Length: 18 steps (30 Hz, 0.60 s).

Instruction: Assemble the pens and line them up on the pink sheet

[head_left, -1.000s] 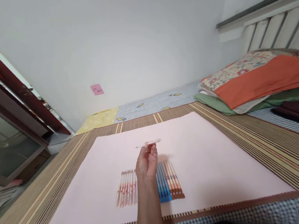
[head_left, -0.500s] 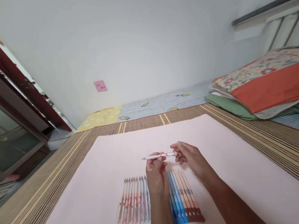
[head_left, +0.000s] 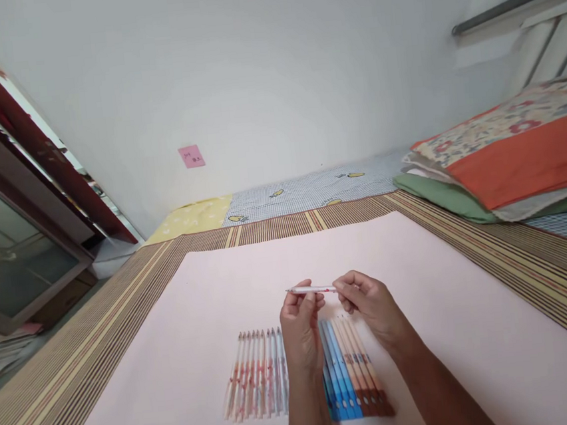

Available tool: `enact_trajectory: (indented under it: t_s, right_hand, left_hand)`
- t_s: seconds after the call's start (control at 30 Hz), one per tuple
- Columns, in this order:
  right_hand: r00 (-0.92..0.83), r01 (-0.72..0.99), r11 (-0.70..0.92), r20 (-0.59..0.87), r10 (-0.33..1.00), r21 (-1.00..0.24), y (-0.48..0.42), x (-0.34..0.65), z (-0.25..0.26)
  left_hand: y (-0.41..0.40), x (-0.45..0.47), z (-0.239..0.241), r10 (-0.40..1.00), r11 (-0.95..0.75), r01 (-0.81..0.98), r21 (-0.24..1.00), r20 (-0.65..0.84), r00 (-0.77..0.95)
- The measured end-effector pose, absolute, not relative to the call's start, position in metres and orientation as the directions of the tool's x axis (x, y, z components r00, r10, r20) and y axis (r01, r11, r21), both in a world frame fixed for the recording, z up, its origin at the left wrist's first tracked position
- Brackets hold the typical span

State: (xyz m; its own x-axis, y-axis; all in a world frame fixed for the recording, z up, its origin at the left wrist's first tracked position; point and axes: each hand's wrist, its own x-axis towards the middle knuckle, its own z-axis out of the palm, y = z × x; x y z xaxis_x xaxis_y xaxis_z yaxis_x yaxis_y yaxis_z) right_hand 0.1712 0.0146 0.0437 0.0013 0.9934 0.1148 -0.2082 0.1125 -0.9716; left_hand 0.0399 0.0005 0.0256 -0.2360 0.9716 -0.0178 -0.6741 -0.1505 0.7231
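Observation:
A white pen [head_left: 325, 289] with red marks lies level above the sheet, its tip pointing left. My left hand [head_left: 302, 327] is closed round its tip half, thumb on top. The fingers of my right hand [head_left: 370, 304] pinch its right end. Below my hands, several white pens with red and grey patterns [head_left: 252, 376] lie side by side in a row. To the right of my left forearm the row goes on with several blue pens [head_left: 340, 374] and several peach-and-brown pens [head_left: 366, 371]. My left forearm hides the middle of the row.
The pens lie on a large pale pink sheet [head_left: 177, 356] over a striped mat [head_left: 467, 241]. Folded bedding [head_left: 524, 162] is piled at the back right. A wall with a pink note [head_left: 192, 156] stands behind; a glass-paned door [head_left: 10, 245] is at left.
My right hand has closed on the pen's right end, where its fingers were looser before. The pen has shifted slightly right in my left hand. The camera view has moved a little.

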Motion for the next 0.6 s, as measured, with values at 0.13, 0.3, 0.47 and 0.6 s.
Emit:
enact_trajectory:
  t_s: [0.13,0.3,0.47,0.6]
  right_hand:
    - [0.054,-0.398,0.07,0.052,0.997,-0.915,0.013,0.166,0.041]
    - [0.026,-0.543,-0.004,-0.022,0.999,-0.84,0.007,0.155,0.041]
    - [0.108,-0.525,0.031,-0.03,0.994,-0.851,0.007,0.157,0.04]
    - [0.149,-0.448,0.062,-0.007,0.989,-0.892,0.011,0.162,0.036]
  left_hand:
    - [-0.001,0.043,0.023,0.977,-0.125,-0.7,0.703,-0.036,-0.21]
    - [-0.003,0.049,0.021,0.984,-0.123,-0.672,0.731,-0.001,-0.181]
    - [-0.004,0.052,0.019,0.979,-0.155,-0.591,0.792,0.043,-0.199]
    - [-0.005,0.053,0.019,0.975,-0.164,-0.538,0.827,0.055,-0.214]
